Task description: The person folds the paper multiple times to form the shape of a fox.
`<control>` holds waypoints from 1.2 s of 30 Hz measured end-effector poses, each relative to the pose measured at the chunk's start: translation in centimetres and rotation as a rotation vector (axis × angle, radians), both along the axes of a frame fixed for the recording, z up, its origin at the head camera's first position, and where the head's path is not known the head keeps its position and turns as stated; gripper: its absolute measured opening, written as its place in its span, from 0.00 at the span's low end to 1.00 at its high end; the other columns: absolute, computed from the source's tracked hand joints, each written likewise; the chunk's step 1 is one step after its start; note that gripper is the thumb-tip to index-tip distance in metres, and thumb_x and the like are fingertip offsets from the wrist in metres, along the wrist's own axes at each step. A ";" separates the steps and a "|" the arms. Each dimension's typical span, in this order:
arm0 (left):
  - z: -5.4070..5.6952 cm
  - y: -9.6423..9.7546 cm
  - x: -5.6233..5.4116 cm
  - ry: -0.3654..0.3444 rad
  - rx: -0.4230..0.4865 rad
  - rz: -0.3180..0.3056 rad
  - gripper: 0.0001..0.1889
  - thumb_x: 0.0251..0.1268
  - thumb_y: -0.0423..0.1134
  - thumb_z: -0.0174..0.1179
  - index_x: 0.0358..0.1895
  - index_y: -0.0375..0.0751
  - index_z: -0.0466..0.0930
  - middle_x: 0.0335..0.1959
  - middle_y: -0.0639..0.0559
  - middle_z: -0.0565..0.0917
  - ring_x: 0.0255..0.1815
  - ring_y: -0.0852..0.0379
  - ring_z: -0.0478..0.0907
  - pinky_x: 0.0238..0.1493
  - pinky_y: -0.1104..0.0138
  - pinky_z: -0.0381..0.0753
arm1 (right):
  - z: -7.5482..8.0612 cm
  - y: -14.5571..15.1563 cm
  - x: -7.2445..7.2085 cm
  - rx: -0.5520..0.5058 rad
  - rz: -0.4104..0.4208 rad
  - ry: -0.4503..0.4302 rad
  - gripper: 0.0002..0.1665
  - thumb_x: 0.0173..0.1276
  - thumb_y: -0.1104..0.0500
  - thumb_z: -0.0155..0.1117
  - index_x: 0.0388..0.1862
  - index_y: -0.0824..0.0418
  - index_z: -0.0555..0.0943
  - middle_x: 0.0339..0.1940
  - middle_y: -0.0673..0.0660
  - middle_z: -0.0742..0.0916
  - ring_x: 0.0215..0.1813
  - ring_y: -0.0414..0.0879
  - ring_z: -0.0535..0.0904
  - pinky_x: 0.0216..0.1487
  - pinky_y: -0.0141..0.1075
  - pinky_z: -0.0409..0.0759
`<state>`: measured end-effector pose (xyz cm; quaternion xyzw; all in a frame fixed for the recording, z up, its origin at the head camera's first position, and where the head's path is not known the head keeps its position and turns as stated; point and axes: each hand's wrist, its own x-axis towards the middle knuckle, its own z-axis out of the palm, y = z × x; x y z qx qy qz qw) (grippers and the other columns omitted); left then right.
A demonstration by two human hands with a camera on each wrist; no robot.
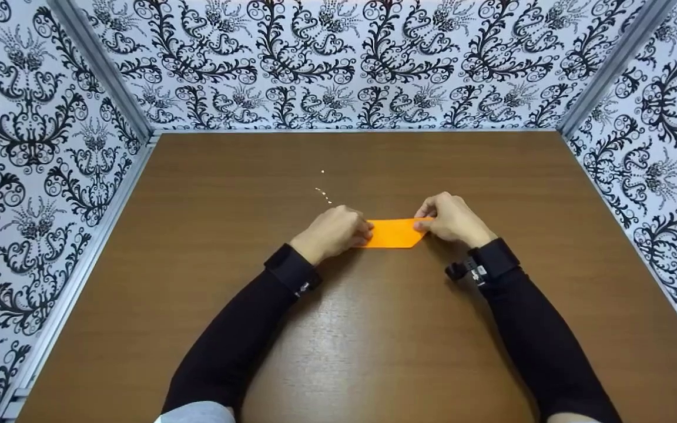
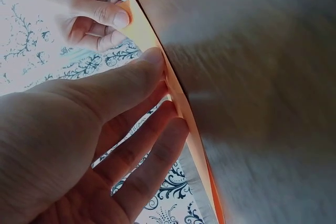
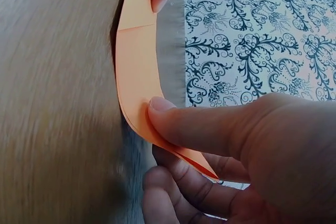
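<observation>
A folded strip of orange paper lies at the middle of the table, its right end slanting to a point. My left hand pinches its left part; in the left wrist view the thumb presses on the paper with fingers behind it. At the pointed end, my right hand holds the paper between thumb and fingers. The right wrist view shows the thumb on top of the paper, which bends upward there, and a crease runs across it. Part of the left end is hidden under my left hand.
Small white bits lie on the brown wooden table beyond my left hand. Patterned black-and-white panels with metal frame edges stand at the back and both sides. Each wrist wears a black strap with a camera.
</observation>
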<state>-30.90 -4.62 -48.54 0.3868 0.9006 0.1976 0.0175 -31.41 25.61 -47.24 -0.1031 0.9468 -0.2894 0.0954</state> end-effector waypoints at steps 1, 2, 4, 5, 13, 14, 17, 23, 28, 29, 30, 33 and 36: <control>0.0 0.0 0.0 -0.005 -0.002 0.003 0.09 0.81 0.38 0.79 0.57 0.42 1.00 0.60 0.46 0.99 0.63 0.42 0.97 0.69 0.49 0.96 | 0.0 0.0 0.0 -0.003 0.002 0.001 0.10 0.84 0.55 0.81 0.53 0.62 0.96 0.51 0.64 0.96 0.46 0.53 0.84 0.49 0.40 0.81; 0.0 0.1 0.0 -0.010 -0.004 0.006 0.09 0.81 0.38 0.79 0.57 0.43 1.00 0.61 0.46 0.99 0.63 0.41 0.97 0.70 0.48 0.95 | 0.0 0.0 0.1 -0.005 0.002 0.001 0.10 0.84 0.55 0.81 0.52 0.62 0.97 0.50 0.64 0.96 0.45 0.53 0.84 0.48 0.40 0.80; -0.1 0.1 -0.1 -0.017 -0.007 0.013 0.09 0.81 0.38 0.79 0.57 0.43 1.00 0.61 0.46 0.99 0.63 0.41 0.97 0.69 0.48 0.96 | 0.1 0.1 0.1 -0.014 0.004 0.006 0.09 0.84 0.56 0.81 0.50 0.61 0.97 0.48 0.63 0.97 0.42 0.51 0.84 0.45 0.38 0.81; -0.1 0.1 -0.1 -0.020 -0.008 0.016 0.09 0.81 0.38 0.79 0.57 0.43 1.00 0.61 0.46 0.99 0.63 0.41 0.97 0.69 0.48 0.96 | 0.1 0.1 0.2 -0.021 0.006 0.008 0.09 0.84 0.56 0.81 0.50 0.61 0.97 0.47 0.63 0.97 0.40 0.50 0.84 0.43 0.36 0.81; -0.1 0.0 -0.1 0.027 -0.028 -0.033 0.07 0.81 0.40 0.78 0.53 0.44 1.00 0.55 0.47 1.00 0.57 0.44 0.97 0.64 0.49 0.98 | 0.5 0.3 0.2 -0.077 0.000 -0.008 0.08 0.84 0.58 0.81 0.49 0.63 0.97 0.44 0.63 0.98 0.34 0.47 0.93 0.34 0.27 0.86; -0.1 0.0 -0.1 0.032 -0.023 -0.042 0.06 0.81 0.40 0.78 0.53 0.44 0.99 0.54 0.47 1.00 0.56 0.44 0.97 0.63 0.49 0.98 | 0.5 0.3 0.2 -0.086 -0.002 -0.012 0.08 0.84 0.58 0.81 0.49 0.63 0.97 0.44 0.64 0.98 0.34 0.47 0.94 0.34 0.27 0.86; 0.1 -0.1 0.0 0.041 0.010 -0.051 0.07 0.82 0.40 0.78 0.53 0.43 0.99 0.53 0.46 0.99 0.54 0.44 0.97 0.62 0.50 0.98 | 0.8 0.4 0.2 -0.108 -0.004 -0.010 0.07 0.83 0.58 0.81 0.49 0.63 0.97 0.44 0.64 0.99 0.35 0.48 0.96 0.34 0.27 0.87; 0.7 -0.4 0.1 0.106 0.103 -0.009 0.06 0.83 0.40 0.78 0.52 0.45 0.99 0.53 0.49 0.98 0.56 0.46 0.94 0.62 0.53 0.97 | 1.9 0.7 0.2 -0.139 -0.009 -0.005 0.08 0.83 0.57 0.82 0.49 0.61 0.98 0.43 0.63 1.00 0.39 0.54 0.98 0.34 0.27 0.86; 1.6 -0.6 0.2 0.198 0.141 0.043 0.07 0.82 0.43 0.79 0.54 0.47 0.97 0.55 0.50 0.96 0.58 0.46 0.91 0.62 0.55 0.96 | 3.2 0.6 0.6 -0.154 -0.009 0.007 0.08 0.84 0.56 0.81 0.50 0.59 0.98 0.44 0.62 1.00 0.40 0.55 0.98 0.34 0.28 0.85; 1.8 -0.6 0.3 0.208 0.145 0.055 0.10 0.81 0.44 0.80 0.56 0.48 0.97 0.57 0.50 0.95 0.59 0.46 0.91 0.63 0.55 0.97 | 3.4 0.6 0.7 -0.156 -0.007 0.015 0.08 0.84 0.56 0.81 0.50 0.59 0.98 0.44 0.62 1.00 0.40 0.54 0.97 0.34 0.28 0.84; 2.0 -0.6 0.3 0.214 0.148 0.062 0.12 0.81 0.45 0.80 0.59 0.48 0.96 0.59 0.50 0.95 0.61 0.46 0.90 0.64 0.54 0.97 | 3.7 0.5 0.8 -0.160 -0.003 0.023 0.08 0.84 0.56 0.81 0.50 0.59 0.98 0.44 0.62 1.00 0.40 0.54 0.97 0.34 0.28 0.85; 2.4 -0.7 0.4 0.218 0.147 0.078 0.21 0.80 0.47 0.81 0.69 0.47 0.93 0.64 0.49 0.94 0.64 0.45 0.91 0.67 0.53 0.97 | 4.3 0.3 1.2 -0.175 0.012 0.049 0.07 0.83 0.56 0.82 0.50 0.60 0.98 0.43 0.63 0.99 0.40 0.53 0.97 0.36 0.28 0.87; 2.8 -0.6 0.5 0.183 0.173 0.076 0.23 0.80 0.46 0.81 0.71 0.43 0.92 0.63 0.47 0.95 0.61 0.46 0.94 0.64 0.54 0.98 | 4.8 0.0 1.6 -0.190 0.035 0.084 0.06 0.82 0.57 0.82 0.49 0.59 0.98 0.44 0.62 1.00 0.41 0.55 0.98 0.38 0.30 0.90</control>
